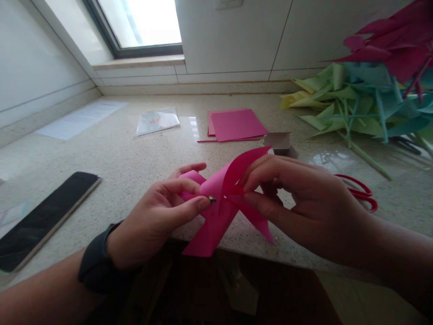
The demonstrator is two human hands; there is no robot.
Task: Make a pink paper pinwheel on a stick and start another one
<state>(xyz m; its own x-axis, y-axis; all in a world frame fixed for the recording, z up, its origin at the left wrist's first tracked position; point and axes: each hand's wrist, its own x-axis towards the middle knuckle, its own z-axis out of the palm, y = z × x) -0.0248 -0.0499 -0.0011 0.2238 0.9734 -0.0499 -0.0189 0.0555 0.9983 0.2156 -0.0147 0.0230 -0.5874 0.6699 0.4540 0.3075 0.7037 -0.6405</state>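
Note:
A pink paper pinwheel [216, 221], its blades cut and partly curled, is held in the air over the counter's front edge. My left hand [169, 198] is closed on its left side, with a small brass-coloured fastener [212, 199] at the thumb tip by the paper's middle. My right hand [291, 194] pinches the pinwheel's paper on the right, near the centre, where one blade curves up over the fingers. The right fingertips are partly hidden behind the paper. A dark watch [98, 257] is on my left wrist.
Square pink paper sheets [238, 125] lie behind my hands, beside a small grey box [277, 141]. Red-handled scissors [363, 193] are partly behind my right hand. A phone [47, 216] lies left. Finished paper pinwheels [355, 99] are piled at the right on the speckled counter [135, 158].

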